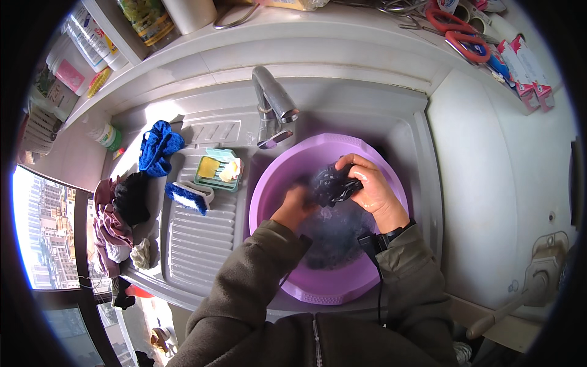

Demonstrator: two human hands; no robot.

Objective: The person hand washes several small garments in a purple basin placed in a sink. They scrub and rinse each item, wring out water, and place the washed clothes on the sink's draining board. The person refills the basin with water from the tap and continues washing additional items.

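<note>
Black wet cloth (332, 186) left of right fingers (357, 161), partly curled, gripping its edge; left fingers (298, 197) blurred, grip unclear.

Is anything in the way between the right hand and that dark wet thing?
Nothing I can see. The right hand has its fingers right on the dark wet cloth, above the cloudy water in the purple basin.
</note>
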